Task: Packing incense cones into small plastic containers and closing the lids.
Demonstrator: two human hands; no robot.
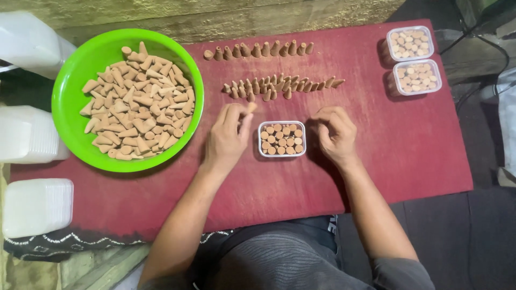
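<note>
My left hand (pixel 228 137) pinches one tan cone (pixel 251 107) between thumb and fingers, just left of a small clear box (pixel 281 138) packed with upright cones. On the box's right side rests my right hand (pixel 334 133), fingers curled against its edge; whether it holds anything is hidden. Beyond the box lie two rows of cones, a nearer row (pixel 282 87) and a farther row (pixel 258 50), on the red board (pixel 376 139).
A green bowl (pixel 72 94) heaped with several loose cones sits at the left. Two filled clear boxes, one (pixel 410 43) behind the other (pixel 417 77), stand at the far right. Stacks of white lids or boxes (pixel 37 207) line the left edge.
</note>
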